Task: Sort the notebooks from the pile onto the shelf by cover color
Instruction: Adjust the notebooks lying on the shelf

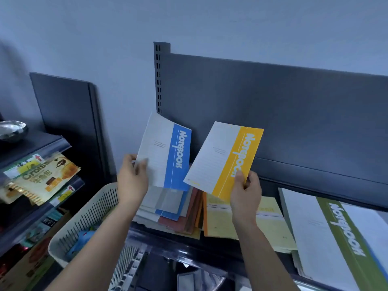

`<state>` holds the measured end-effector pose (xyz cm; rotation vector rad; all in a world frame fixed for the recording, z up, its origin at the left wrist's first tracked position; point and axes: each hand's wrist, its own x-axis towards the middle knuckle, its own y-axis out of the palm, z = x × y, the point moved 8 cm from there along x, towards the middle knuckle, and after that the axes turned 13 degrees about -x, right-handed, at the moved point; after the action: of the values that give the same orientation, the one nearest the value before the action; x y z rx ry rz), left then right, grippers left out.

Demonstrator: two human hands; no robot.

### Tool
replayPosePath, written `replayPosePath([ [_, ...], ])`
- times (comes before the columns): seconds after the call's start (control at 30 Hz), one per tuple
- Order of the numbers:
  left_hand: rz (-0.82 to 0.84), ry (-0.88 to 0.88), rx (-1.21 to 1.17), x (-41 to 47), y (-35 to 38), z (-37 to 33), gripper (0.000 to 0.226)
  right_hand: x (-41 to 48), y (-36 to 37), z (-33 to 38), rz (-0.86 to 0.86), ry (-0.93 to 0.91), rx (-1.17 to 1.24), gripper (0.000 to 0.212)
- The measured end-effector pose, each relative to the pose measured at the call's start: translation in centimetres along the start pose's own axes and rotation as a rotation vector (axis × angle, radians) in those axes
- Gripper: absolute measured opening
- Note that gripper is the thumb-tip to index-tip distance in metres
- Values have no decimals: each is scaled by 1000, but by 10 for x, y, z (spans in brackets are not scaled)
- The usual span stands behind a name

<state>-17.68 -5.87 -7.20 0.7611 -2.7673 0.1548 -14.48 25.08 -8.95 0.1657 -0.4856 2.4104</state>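
Left hand (132,177) pinches the blue notebook (168,156) by its left edge. Right hand (245,192) grips the yellow notebook (226,158) at its lower corner. Both are held up above the mixed pile (178,215) on the shelf (220,245). The yellow stack (241,223) lies just below the right hand, the green stack (336,234) far right. Best: lay yellow flat on its stack, edges squared. Blue likely needs its own spot away from the pile; none seen.

smooth paper covers on the blue notebook (165,154) and yellow notebook (226,158); matt metal shelf (294,114).
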Motion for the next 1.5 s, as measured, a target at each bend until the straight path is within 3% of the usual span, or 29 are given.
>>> replayPosePath([
  [0.2, 114, -75, -195, -39, 49, -10, 9, 3, -67, -17, -129, 21, 16, 18],
  [0.5, 206, -133, -253, -132, 129, -20, 7, 11, -199, -60, -262, 58, -9, 17],
  [0.9, 317, -150, -263, -294, 243, -54, 12, 29, -389, -139, -207, 115, -168, 16],
  [1.23, 470, -159, -257, -373, 355, -84, 9, 72, -486, -196, -249, 216, -139, 16],
  [1.4, 546, -159, -254, -399, 427, -88, 8, 112, -533, -223, -287, 250, -174, 36],
  [1.5, 577, -147, -223, -413, 467, -93, 6, 135, -560, -236, -291, 255, -177, 25],
])
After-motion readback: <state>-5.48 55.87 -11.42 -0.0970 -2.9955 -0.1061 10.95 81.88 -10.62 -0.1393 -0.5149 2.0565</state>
